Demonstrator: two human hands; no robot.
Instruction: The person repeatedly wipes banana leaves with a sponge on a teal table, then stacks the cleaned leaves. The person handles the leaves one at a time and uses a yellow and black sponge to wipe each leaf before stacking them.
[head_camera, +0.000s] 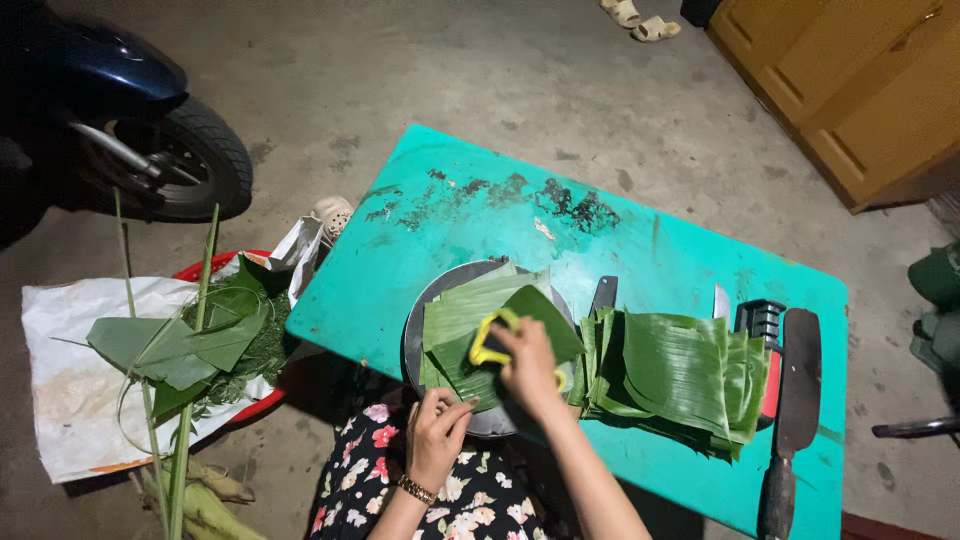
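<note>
Green banana leaf pieces (470, 320) are laid on a round metal tray (415, 335) at the near edge of the turquoise bench (450, 220). A yellow mould (488, 340) is pressed onto the top leaf by the right hand (530, 365), whose fingers are curled closed around its frame. The near edge of the leaves is pinched by the left hand (437, 435), with the fingers bent and nearly closed on it.

For this step to be done well, the mould is best held flat and steady against the leaf, while the leaf is kept taut and unshifted by the other hand, so that the layers beneath are not creased or torn.

Only leaf pieces and the mould are seen on the tray. Just right of it, a thick stack of cut leaves (680, 380) is piled on the bench, with a cleaver (795, 400) beside it. On the floor to the left, a red basin (230, 270) is filled with leaf scraps and trimmings (200, 335) and is set on a white sack (70, 390).
</note>
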